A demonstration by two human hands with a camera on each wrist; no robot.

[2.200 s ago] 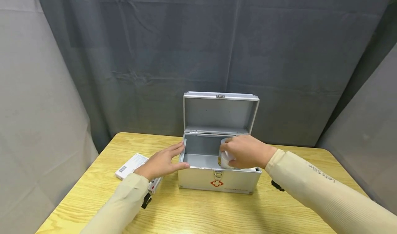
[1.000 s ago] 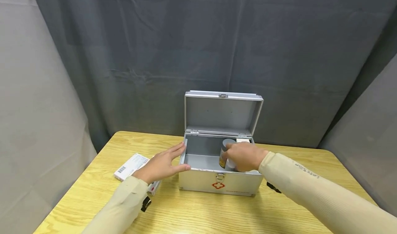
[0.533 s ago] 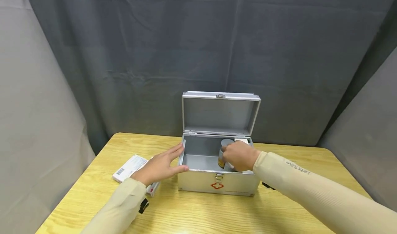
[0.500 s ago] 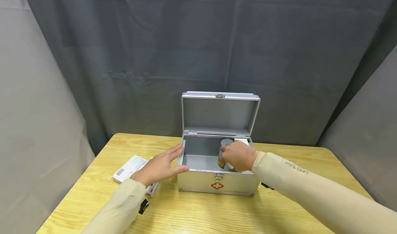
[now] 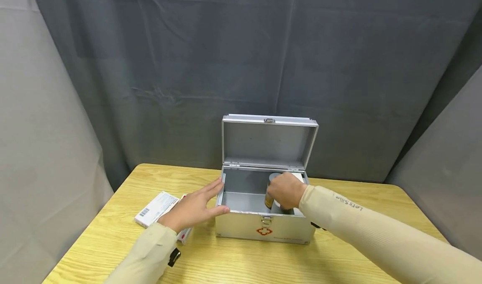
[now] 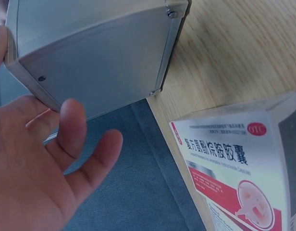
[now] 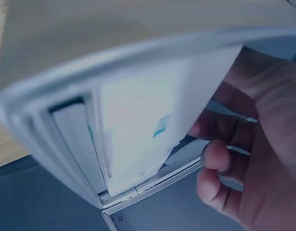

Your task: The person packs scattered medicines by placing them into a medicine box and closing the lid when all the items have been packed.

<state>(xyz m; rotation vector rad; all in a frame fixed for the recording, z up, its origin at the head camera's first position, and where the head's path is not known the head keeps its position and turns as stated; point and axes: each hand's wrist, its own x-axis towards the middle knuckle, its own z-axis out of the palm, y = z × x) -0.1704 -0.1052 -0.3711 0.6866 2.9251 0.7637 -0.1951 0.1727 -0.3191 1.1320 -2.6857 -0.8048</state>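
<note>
An open silver first-aid case (image 5: 263,227) with a red cross stands on the table. My left hand (image 5: 197,206) rests at its left rim, fingers straight and spread; the left wrist view shows them touching the case edge. My right hand (image 5: 287,190) reaches down into the right part of the case. Beside its fingertips stands a bottle with a grey lid (image 5: 274,176), and under the hand part of another bottle (image 5: 278,208) shows. In the right wrist view curled fingers (image 7: 217,156) appear behind a white box (image 7: 143,125); what they touch is hidden.
Left of the case lie a white medicine box with a barcode (image 5: 158,208) and a red-and-white capsule box (image 6: 229,168), partly behind my left hand. The case lid (image 5: 269,144) stands up at the back. Inside, the left part of the case shows bare floor (image 5: 244,201).
My right hand has carried a white bottle down into the case and shifted slightly left. The bottle is now mostly below the hand. My left hand has stayed at the left rim.
</note>
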